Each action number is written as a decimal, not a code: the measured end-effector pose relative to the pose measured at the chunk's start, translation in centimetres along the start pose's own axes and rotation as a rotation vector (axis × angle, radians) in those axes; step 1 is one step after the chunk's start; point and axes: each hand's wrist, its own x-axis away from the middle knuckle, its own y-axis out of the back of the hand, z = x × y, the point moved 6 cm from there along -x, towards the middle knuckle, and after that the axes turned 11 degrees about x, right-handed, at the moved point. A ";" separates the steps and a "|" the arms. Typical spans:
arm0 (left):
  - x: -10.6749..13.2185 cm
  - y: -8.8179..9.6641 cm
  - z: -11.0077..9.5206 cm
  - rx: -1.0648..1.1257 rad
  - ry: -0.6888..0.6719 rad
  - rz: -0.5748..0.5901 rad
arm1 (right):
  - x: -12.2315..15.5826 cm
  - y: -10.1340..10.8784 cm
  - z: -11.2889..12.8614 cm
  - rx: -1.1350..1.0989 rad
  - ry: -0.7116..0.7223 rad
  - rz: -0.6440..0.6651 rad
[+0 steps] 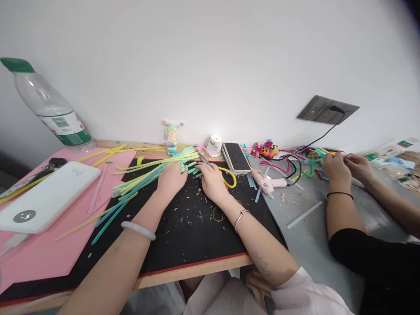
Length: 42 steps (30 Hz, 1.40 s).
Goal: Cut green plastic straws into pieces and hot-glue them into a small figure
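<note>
My left hand lies palm down on the black mat, its fingers reaching into a bundle of green, yellow and blue pipe cleaners. My right hand rests close beside it, fingers bent over short cut green pieces at the end of the bundle. What the fingertips pinch is hidden. A yellow loop curls just right of my right hand. A pale bangle sits on my left wrist and a thin metal one on my right.
A white power bank lies on pink paper at left, below a plastic bottle. A phone, a small figurine and a pink glue gun stand behind. Another person's hands work on pipe cleaners at right.
</note>
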 end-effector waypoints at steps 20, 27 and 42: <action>0.1 0.5 -1.2 0.346 -0.253 -0.125 | -0.1 0.7 -0.7 -0.183 -0.058 -0.114; 0.6 1.7 -1.7 0.462 -0.255 -0.195 | 0.0 0.8 -1.0 -0.182 -0.079 -0.102; 1.2 1.9 -2.0 0.576 -0.235 -0.163 | 0.2 1.1 -1.5 -0.461 -0.159 -0.130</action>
